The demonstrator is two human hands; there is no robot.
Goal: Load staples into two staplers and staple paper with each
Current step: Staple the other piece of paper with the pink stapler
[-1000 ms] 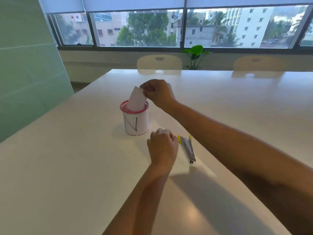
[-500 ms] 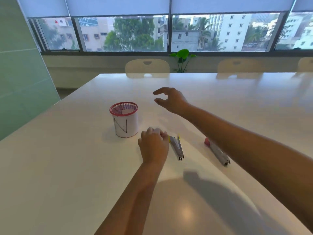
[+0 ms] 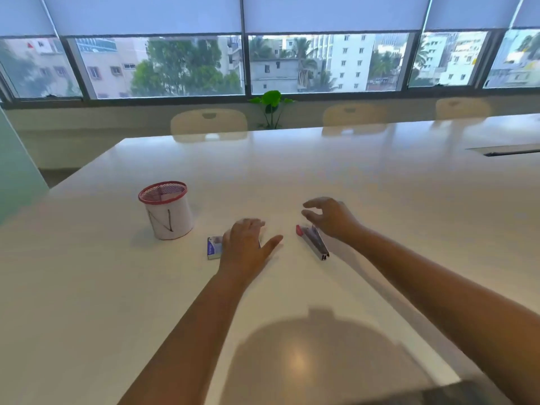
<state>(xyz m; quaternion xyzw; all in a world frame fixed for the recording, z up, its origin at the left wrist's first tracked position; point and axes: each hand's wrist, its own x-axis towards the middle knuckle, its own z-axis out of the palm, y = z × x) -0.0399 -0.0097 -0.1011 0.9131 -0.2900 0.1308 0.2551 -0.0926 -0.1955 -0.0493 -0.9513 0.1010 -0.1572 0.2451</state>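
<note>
Covering most of a small blue box point(image 3: 214, 247) on the white bench point(image 3: 380, 200), the left hand point(image 3: 245, 247) lies flat, grip spread wide. Whatever sits beneath its palm is hidden. The right hand point(image 3: 330, 217) hovers loosely curled, holding nothing, just above the red-tipped stapler point(image 3: 314, 242). Paper pokes from the red mesh cup point(image 3: 166, 210).

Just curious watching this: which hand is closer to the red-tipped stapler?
Right. The right hand hovers open just above the red-tipped stapler; the left hand lies farther off, by the small staple box.
</note>
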